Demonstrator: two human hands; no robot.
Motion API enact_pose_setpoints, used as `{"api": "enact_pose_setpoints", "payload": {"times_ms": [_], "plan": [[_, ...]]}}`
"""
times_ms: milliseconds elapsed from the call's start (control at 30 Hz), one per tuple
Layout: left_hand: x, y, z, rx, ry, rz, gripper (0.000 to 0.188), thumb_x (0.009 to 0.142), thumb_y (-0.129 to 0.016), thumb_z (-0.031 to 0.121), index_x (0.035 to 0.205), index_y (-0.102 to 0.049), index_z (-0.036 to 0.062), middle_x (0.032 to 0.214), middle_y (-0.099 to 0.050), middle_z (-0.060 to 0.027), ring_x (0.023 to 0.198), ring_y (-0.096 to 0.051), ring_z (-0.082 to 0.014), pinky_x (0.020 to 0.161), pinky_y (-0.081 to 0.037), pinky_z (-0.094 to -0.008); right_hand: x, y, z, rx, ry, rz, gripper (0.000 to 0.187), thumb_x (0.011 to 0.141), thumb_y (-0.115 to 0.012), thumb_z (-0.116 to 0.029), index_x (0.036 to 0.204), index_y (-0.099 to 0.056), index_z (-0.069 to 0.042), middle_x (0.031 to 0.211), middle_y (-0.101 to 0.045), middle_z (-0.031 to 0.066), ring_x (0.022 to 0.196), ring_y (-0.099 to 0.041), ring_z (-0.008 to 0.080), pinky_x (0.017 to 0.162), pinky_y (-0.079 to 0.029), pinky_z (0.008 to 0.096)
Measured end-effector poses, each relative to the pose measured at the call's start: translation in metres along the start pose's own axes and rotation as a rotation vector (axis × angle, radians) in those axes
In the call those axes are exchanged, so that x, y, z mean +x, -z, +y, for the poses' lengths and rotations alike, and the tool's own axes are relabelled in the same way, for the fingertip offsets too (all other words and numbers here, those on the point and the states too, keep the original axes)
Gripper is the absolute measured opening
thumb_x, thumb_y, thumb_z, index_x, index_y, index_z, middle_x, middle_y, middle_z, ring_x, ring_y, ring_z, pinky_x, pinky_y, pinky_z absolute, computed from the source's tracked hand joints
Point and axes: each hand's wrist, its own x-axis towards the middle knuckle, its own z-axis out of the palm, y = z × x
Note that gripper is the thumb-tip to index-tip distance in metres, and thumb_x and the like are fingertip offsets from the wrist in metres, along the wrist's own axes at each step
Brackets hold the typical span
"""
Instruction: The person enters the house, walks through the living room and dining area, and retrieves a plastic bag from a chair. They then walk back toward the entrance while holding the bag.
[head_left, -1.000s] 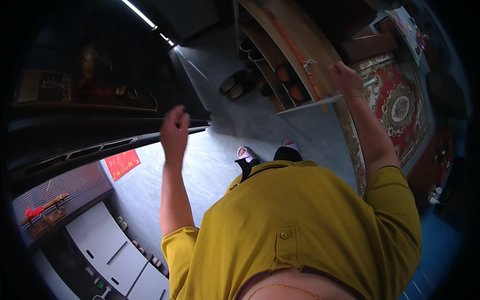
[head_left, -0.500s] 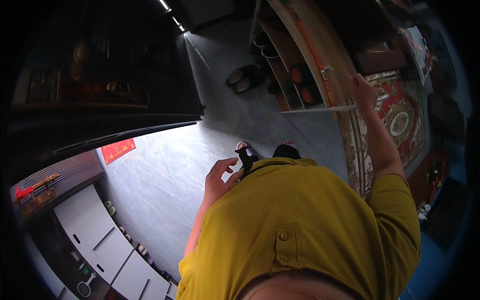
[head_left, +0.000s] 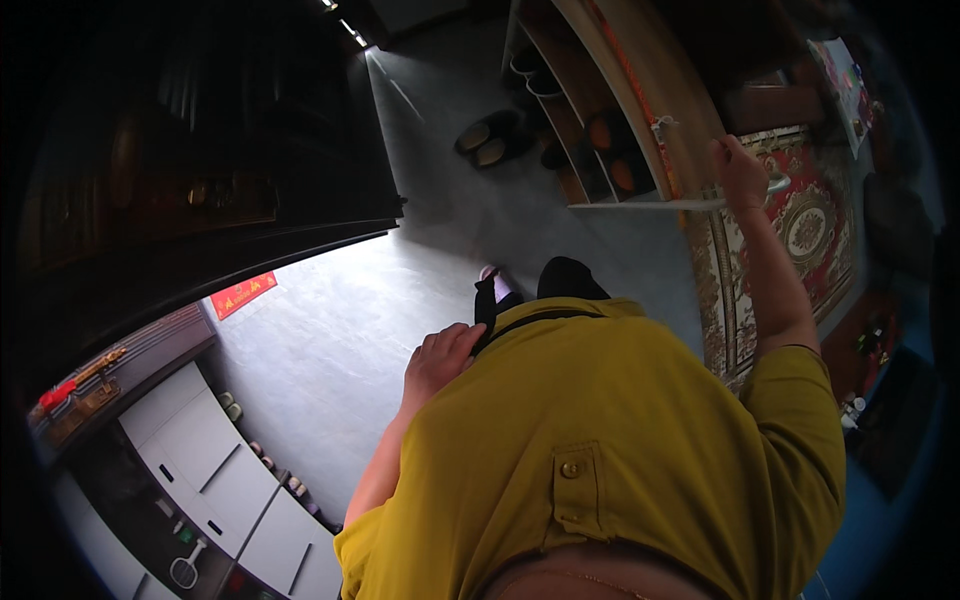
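Against the lower left edge of my mustard-yellow shirt [head_left: 640, 430] is my left hand [head_left: 440, 360], fingers bent and close together. Its fingertips meet the shirt's hem beside a dangling black strap [head_left: 484, 303]; what they grip, if anything, is hidden. My right arm reaches forward to the right. The right hand [head_left: 741, 175] is closed, with curled fingers, beside the wooden top of a shoe rack [head_left: 690, 110] and above a red and cream patterned rug [head_left: 805, 235]. Whatever it may hold does not show. A pale curved piece [head_left: 778, 183] appears just past the wrist.
Black slippers [head_left: 490, 150] lie on the grey floor [head_left: 330, 350] ahead, left of the rack. Dark furniture [head_left: 220, 215] stands at the left. White cabinets [head_left: 205, 450] line the lower left, with shoes [head_left: 262, 455] along their base.
My left hand's fingers have come together at the shirt hem; before, they were spread apart. My right hand has shifted slightly right. The feet have moved, and one is now mostly hidden.
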Motion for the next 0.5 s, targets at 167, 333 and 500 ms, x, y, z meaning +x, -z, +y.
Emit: {"api": "enact_pose_setpoints", "payload": {"times_ms": [167,333,500], "plan": [[0.012,-0.013,-0.021,0.232,0.047,-0.093,0.049,0.073,-0.055,0.018,0.121,-0.046,0.0182,0.108,-0.052,-0.0027,0.090,-0.051,-0.0233,0.073,-0.042,-0.0355,0.000,0.005,-0.002,0.031,0.015,0.013,0.023,0.085,-0.048,-0.040,0.086,-0.055,-0.017,0.081,-0.063,0.0071,0.074,-0.060,0.0316,0.058,-0.047,0.0417],[0.052,0.001,-0.009,0.124,0.034,0.026,0.049,0.071,-0.058,0.024,0.118,-0.047,0.0148,0.112,-0.052,-0.0050,0.090,-0.051,-0.0266,0.074,-0.041,-0.0356,0.000,0.013,-0.008,0.058,0.036,0.086,0.022,0.086,-0.050,-0.036,0.088,-0.058,-0.015,0.072,-0.062,0.0090,0.068,-0.060,0.0295,0.054,-0.046,0.0371],[0.090,-0.009,-0.013,-0.054,0.035,0.013,0.050,0.063,-0.069,0.012,0.110,-0.054,0.0111,0.107,-0.054,-0.0066,0.096,-0.052,-0.0256,0.082,-0.041,-0.0352,-0.005,0.026,-0.020,0.191,0.098,0.175,0.012,0.084,-0.057,-0.024,0.088,-0.060,-0.012,0.072,-0.063,0.0062,0.064,-0.062,0.0208,0.054,-0.047,0.0297]]}}
